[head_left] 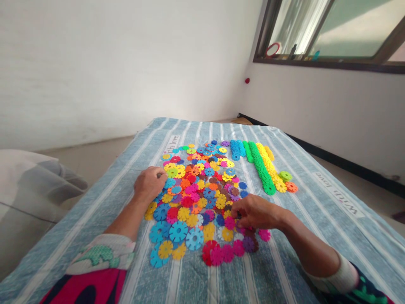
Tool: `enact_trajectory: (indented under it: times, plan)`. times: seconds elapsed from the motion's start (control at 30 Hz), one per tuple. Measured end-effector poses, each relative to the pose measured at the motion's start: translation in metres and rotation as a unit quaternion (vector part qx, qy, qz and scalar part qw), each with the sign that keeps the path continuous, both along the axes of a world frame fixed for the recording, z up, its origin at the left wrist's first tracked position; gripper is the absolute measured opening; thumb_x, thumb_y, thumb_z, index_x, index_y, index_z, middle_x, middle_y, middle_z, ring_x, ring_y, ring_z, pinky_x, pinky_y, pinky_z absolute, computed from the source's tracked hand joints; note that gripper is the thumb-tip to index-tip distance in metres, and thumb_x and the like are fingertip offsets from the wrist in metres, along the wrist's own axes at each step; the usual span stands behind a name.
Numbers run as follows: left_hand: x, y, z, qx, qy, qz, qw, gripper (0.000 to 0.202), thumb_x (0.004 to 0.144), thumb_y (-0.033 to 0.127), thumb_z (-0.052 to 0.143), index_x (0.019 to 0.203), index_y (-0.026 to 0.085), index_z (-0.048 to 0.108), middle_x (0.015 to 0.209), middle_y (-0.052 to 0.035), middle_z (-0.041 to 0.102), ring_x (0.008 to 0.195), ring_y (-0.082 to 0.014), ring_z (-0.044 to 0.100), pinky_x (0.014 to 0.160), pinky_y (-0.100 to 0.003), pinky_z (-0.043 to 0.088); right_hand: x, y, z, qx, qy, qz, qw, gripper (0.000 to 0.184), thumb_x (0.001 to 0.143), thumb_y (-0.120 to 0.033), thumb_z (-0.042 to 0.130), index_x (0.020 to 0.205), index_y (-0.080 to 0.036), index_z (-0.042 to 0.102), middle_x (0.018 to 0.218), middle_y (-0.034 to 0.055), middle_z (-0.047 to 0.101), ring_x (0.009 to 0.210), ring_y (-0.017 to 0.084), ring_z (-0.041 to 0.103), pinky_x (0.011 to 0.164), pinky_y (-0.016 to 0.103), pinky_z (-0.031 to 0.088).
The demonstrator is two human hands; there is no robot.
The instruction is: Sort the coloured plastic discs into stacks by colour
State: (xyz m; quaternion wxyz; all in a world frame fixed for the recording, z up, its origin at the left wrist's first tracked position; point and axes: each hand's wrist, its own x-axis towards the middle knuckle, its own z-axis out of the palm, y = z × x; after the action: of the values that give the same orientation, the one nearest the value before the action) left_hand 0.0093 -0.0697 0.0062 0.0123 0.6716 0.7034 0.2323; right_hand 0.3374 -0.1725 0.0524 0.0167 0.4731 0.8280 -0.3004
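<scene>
Loose notched plastic discs [190,190] in many colours lie in a wide pile on the striped cloth. At the pile's left edge is my left hand [149,183], fingers curled in beside a lime-green disc [172,172]; a small dark patch shows at its fingertips, too unclear to name. My right hand [255,212] reaches into the pile's right side, thumb and fingers drawn together just by a pink disc [230,223]. Whatever sits between those fingertips looks dark and is mostly hidden.
Beyond my right hand, overlapping discs lie in rows: blue [235,150], green [260,166] and yellow [268,165]. An orange disc [291,187] and a lime disc [285,176] lie at the yellow row's near end. White sheer fabric [28,190] stands left of the table.
</scene>
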Motion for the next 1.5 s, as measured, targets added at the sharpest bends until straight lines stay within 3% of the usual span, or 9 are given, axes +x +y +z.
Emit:
enact_trajectory:
  times: [0.1,0.27,0.43,0.6,0.77,1.03,1.33,1.5]
  plan:
    - [0.000,0.000,0.000,0.002,0.003,0.002,1.000,0.030,0.076,0.033,0.045,0.084,0.021,0.071,0.103,-0.0069,0.074,0.097,-0.0228,0.066,0.085,-0.029,0.049,0.005,0.002,0.003,0.007,-0.018,-0.014,1.000,0.017,0.068,-0.012,0.069,0.083,-0.018,0.069,0.064,-0.0054,0.059,0.059,0.008,0.049,0.053,0.020,0.024]
    - [-0.001,0.001,-0.001,0.006,0.012,0.003,1.000,0.028,0.075,0.033,0.045,0.082,0.022,0.071,0.102,-0.0054,0.074,0.097,-0.0222,0.066,0.085,-0.028,0.049,0.003,-0.001,0.008,0.013,-0.034,0.003,0.999,0.009,0.070,-0.015,0.067,0.078,-0.019,0.068,0.064,-0.0049,0.060,0.059,0.009,0.049,0.053,0.021,0.023]
    - [0.000,0.001,0.000,-0.003,0.003,0.003,1.000,0.030,0.075,0.033,0.045,0.083,0.020,0.071,0.103,-0.0073,0.073,0.098,-0.0248,0.065,0.086,-0.030,0.049,-0.006,-0.007,0.003,0.082,-0.104,0.019,0.991,0.009,0.073,-0.028,0.067,0.076,-0.019,0.067,0.063,-0.0013,0.058,0.058,0.011,0.045,0.052,0.024,0.018]
    - [0.001,0.000,0.002,-0.007,0.007,0.005,1.000,0.031,0.074,0.033,0.045,0.084,0.020,0.071,0.102,-0.0081,0.073,0.098,-0.0255,0.065,0.085,-0.031,0.049,-0.010,-0.008,0.001,0.098,-0.124,0.041,0.987,0.005,0.073,-0.023,0.063,0.076,-0.019,0.065,0.063,-0.0007,0.056,0.056,0.011,0.039,0.052,0.025,0.017]
    - [0.001,0.000,0.003,-0.005,0.006,-0.001,1.000,0.031,0.075,0.033,0.045,0.084,0.020,0.071,0.102,-0.0080,0.073,0.098,-0.0249,0.065,0.085,-0.031,0.049,-0.009,-0.008,0.003,0.088,-0.089,0.030,0.992,0.001,0.072,-0.019,0.061,0.072,-0.019,0.062,0.059,-0.0032,0.050,0.054,0.009,0.034,0.052,0.024,0.018]
    - [0.000,0.002,-0.001,0.004,-0.001,-0.001,1.000,0.033,0.073,0.034,0.044,0.083,0.019,0.072,0.101,-0.0089,0.073,0.096,-0.0255,0.065,0.084,-0.032,0.050,-0.010,-0.010,0.001,0.049,0.018,0.044,0.998,0.012,0.069,-0.009,0.058,0.061,-0.017,0.055,0.054,-0.0071,0.044,0.052,0.006,0.039,0.053,0.021,0.022]
    - [0.000,0.001,0.001,-0.008,0.001,-0.002,1.000,0.032,0.074,0.034,0.044,0.084,0.019,0.071,0.104,-0.0089,0.073,0.099,-0.0254,0.065,0.086,-0.032,0.049,0.003,-0.004,0.008,0.031,-0.035,0.028,0.999,0.011,0.063,-0.008,0.060,0.058,-0.017,0.056,0.052,-0.0069,0.044,0.050,0.006,0.037,0.049,0.022,0.021]
    - [0.002,0.000,0.002,-0.017,0.002,0.003,1.000,0.034,0.075,0.034,0.043,0.087,0.018,0.071,0.107,-0.0096,0.072,0.101,-0.0260,0.065,0.088,-0.033,0.049,0.004,-0.002,0.006,-0.001,0.049,0.007,0.999,0.015,0.066,-0.007,0.062,0.057,-0.016,0.053,0.051,-0.0077,0.044,0.051,0.006,0.038,0.048,0.020,0.023]
